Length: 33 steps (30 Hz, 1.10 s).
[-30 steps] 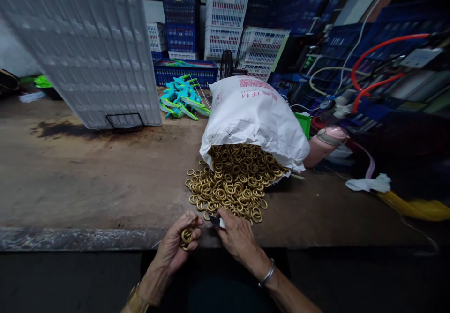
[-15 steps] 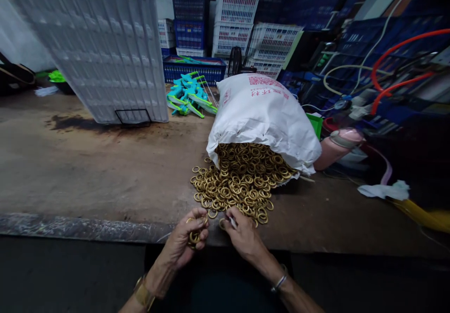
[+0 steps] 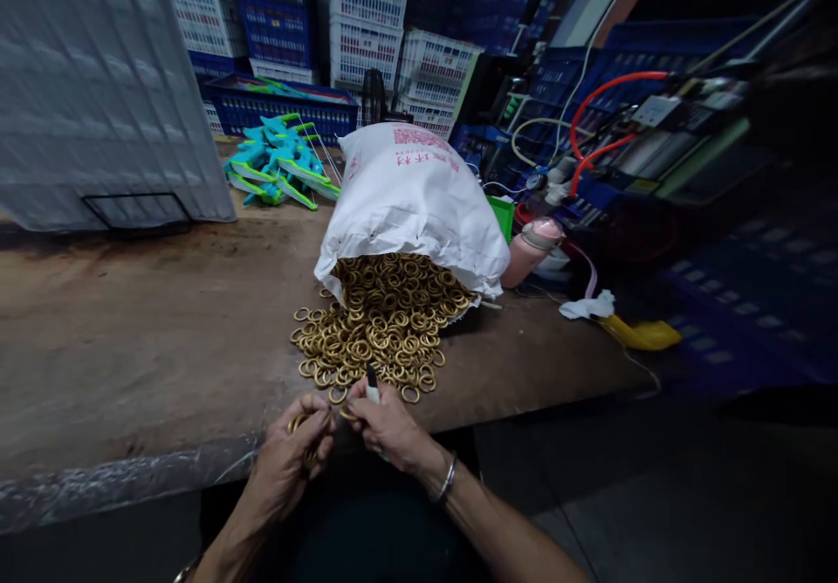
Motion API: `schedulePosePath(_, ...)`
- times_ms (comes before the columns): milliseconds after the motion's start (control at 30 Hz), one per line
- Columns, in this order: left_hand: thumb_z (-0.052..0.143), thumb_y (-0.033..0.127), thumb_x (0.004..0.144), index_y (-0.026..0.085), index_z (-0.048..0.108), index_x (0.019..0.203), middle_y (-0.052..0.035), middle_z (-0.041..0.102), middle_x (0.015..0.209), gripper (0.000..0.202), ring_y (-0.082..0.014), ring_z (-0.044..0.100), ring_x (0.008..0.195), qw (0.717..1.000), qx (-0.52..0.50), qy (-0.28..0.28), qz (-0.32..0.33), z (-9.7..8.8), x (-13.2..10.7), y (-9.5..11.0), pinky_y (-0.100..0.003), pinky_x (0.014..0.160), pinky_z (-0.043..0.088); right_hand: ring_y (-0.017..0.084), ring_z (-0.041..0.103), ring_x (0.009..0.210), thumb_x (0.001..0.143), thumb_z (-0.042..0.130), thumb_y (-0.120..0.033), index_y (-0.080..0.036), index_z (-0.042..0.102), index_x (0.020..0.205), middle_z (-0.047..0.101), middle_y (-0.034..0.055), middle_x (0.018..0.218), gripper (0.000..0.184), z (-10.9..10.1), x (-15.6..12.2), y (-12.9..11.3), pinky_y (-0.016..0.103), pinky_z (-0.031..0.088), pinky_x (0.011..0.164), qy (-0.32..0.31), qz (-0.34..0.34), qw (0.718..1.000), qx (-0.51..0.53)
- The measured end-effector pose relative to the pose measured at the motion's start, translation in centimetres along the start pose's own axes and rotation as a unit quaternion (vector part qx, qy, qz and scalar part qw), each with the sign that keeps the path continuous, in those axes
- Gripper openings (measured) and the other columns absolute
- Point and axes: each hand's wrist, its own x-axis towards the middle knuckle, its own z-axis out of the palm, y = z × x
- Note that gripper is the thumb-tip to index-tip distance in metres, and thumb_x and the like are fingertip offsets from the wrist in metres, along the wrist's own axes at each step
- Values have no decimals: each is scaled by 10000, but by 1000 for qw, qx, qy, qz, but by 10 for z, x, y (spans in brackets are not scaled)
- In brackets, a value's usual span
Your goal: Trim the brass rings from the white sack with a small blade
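Note:
Several brass-coloured rings are bunched in my left hand, whose fingers are curled around them at the table's front edge. Close beside it, my right hand grips a slim white tool with a black end; its exact kind is unclear. One ring is at the thumb and fingertips of that hand. Just beyond both hands, a heap of loose rings spreads over the tabletop. It spills from the mouth of a white woven sack with red print, lying on its side.
Turquoise and lime plastic pieces lie behind the sack, left. A translucent ribbed panel stands at left. To the right are a pink bottle, a white cloth and red hoses. Stacked crates fill the back.
The view has swung right, so the scene sits further left. My hands have come closer together, and the tool's black end now shows above my right hand.

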Motion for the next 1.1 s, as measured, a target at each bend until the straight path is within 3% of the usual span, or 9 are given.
schedulePosePath(200, 694, 418, 628, 157, 593, 958, 61, 499, 453, 433, -61, 388, 366, 987, 142, 45, 58, 4, -2, -6, -162, 357, 257, 7, 224, 282, 662, 484, -222, -217, 426, 751, 432, -127, 453, 106, 5, 0, 1, 124, 149, 304, -24, 41, 999, 18)
schedulePosePath(433, 656, 469, 648, 164, 607, 842, 67, 461, 425, 365, -57, 343, 342, 983, 168, 47, 49, 8, -2, -6, -158, 338, 236, 3, 211, 282, 691, 511, -295, -217, 414, 762, 427, -130, 448, 143, 5, -2, 4, 116, 155, 312, -41, 61, 996, 56)
schedulePosePath(567, 611, 453, 707, 174, 571, 762, 67, 457, 444, 287, -53, 338, 351, 982, 176, 38, 60, 7, -1, -10, -153, 343, 244, 10, 227, 289, 723, 522, -452, -209, 414, 747, 453, -109, 483, 266, 3, -3, 11, 135, 166, 303, -29, 11, 997, 67)
schedulePosePath(700, 596, 418, 727, 166, 553, 720, 51, 481, 464, 256, -57, 355, 369, 979, 185, 31, 80, 11, -1, -9, -156, 352, 265, 18, 237, 306, 751, 477, -559, -194, 436, 727, 449, -87, 503, 367, -2, -5, 19, 165, 174, 309, -7, -47, 999, 2)
schedulePosePath(900, 573, 424, 745, 163, 551, 750, 53, 472, 467, 262, -51, 341, 356, 983, 172, 10, 56, 13, -3, -6, -150, 334, 248, 56, 323, 411, 783, 461, -504, -186, 465, 648, 445, -54, 499, 346, -7, -2, 13, 193, 266, 408, 24, -112, 985, -130)
schedulePosePath(1100, 542, 441, 773, 169, 507, 716, 65, 439, 432, 280, -37, 291, 330, 990, 132, -50, 13, 12, -6, -6, -148, 325, 215, 101, 404, 558, 775, 460, -425, -180, 472, 623, 459, -28, 564, 288, -4, 0, 6, 225, 347, 540, 63, -170, 960, -215)
